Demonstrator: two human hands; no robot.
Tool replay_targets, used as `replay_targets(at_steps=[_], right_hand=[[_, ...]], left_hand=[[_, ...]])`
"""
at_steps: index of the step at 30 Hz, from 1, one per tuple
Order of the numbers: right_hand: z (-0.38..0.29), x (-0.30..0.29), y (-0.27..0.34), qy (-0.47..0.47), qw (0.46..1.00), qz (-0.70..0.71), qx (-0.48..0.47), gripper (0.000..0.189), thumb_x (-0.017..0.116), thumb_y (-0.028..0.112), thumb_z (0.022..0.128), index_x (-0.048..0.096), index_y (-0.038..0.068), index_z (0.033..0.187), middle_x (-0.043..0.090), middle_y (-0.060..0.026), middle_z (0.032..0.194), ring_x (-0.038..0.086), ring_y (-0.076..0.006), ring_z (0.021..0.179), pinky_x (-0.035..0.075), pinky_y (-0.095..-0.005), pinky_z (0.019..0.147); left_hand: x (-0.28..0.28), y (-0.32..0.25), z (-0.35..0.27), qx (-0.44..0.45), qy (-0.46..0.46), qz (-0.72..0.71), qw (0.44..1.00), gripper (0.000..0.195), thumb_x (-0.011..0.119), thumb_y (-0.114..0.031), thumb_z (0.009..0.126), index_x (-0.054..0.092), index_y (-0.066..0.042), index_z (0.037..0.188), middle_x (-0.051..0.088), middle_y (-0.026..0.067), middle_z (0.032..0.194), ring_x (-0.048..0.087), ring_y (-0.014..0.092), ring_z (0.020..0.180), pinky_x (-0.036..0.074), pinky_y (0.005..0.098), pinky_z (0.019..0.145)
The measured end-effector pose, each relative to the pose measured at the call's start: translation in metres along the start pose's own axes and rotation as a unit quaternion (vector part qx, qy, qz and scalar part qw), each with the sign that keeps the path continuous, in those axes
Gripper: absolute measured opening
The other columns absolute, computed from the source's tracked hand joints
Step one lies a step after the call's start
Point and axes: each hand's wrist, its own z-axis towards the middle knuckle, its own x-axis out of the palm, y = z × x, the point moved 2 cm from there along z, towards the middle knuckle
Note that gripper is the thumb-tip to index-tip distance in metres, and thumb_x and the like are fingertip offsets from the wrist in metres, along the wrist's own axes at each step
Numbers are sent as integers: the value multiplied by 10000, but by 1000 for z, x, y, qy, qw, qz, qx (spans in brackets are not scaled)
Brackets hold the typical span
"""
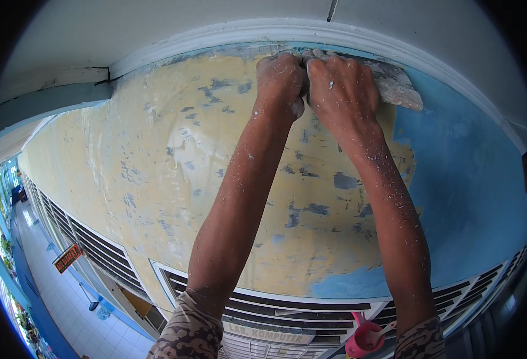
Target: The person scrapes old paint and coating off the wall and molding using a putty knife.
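Both my hands are raised to the top of a wall point(245, 179), just under the ceiling moulding. My left hand point(281, 83) is closed around a dark handle-like part; my right hand point(342, 85) grips beside it, fingers curled over a wide, flat scraper blade point(393, 83). The blade, smeared with pale residue, sticks out to the right of my right hand. Its edge against the wall is partly hidden. Around the hands the wall shows yellowish old paint with grey patches; blue paint point(465, 179) covers the right side. Pale flakes dot my hands and forearms.
White ceiling moulding point(227, 33) runs above the hands, with a beam point(48, 101) at left. Below are louvred windows point(299, 307), a sign with writing point(268, 333) and a pink dipper point(364, 339) holding a pale tool. A hanging sign point(67, 258) and a tiled corridor lie lower left.
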Motion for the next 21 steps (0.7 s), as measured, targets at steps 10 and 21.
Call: replay_targets(at_steps=[10, 21], right_hand=[[-7, 0, 10, 93, 996, 7, 9, 108, 661, 79, 818, 747, 37, 868, 736, -154, 871, 734, -251, 865, 594, -360, 716], [-3, 6, 8, 1, 1000, 18, -8, 65, 665, 73, 800, 730, 67, 800, 722, -141, 795, 729, -284, 789, 585, -384, 706]], left_hand=[[-9, 7, -8, -23, -4, 11, 1000, 148, 555, -45, 873, 579, 57, 768, 522, 75, 634, 450, 133, 488, 315, 339, 413], [-10, -1, 0, 6, -6, 75, 997, 177, 521, -32, 852, 588, 45, 707, 517, 75, 616, 456, 167, 469, 322, 360, 405]])
